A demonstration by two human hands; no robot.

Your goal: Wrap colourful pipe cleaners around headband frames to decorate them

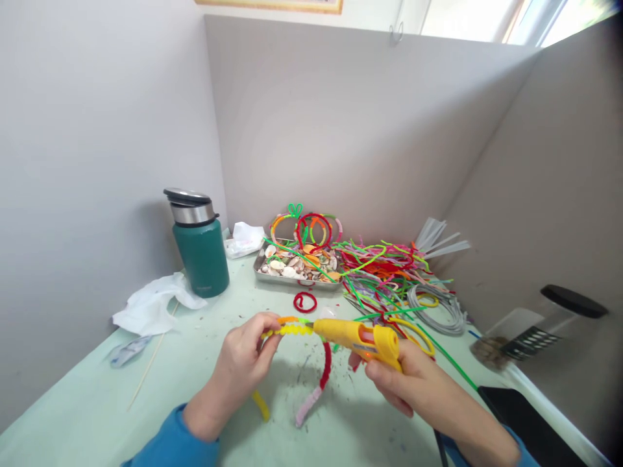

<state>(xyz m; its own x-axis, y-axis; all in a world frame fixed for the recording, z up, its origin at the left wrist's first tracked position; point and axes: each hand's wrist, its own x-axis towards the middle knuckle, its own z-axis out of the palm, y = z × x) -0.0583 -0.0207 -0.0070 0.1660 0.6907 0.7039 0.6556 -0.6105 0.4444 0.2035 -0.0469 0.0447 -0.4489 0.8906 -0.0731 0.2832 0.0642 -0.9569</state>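
My left hand [250, 347] pinches a curved band wrapped in fuzzy pipe cleaner, yellow and orange near the fingers. The band's dark red and pink end [317, 389] hangs down on the right, and a yellow end [261, 405] shows below my left wrist. In my right hand [403, 379] is a yellow glue gun [357, 336], its fingers wrapped round the handle. The gun's nozzle points left and meets the top of the band, where a green part shows; whether it touches I cannot tell. A dark red pipe cleaner coil [305, 302] lies just beyond.
Behind stands a metal tray [292, 283] of shells with several wrapped hoops. Piled pipe cleaners [384, 269], a grey wire coil [438, 311] and clear glue sticks [438, 239] lie right. A green bottle [200, 253], tissue [150, 305] and wooden stick [152, 363] are left; a black phone-like slab [525, 421] lies right.
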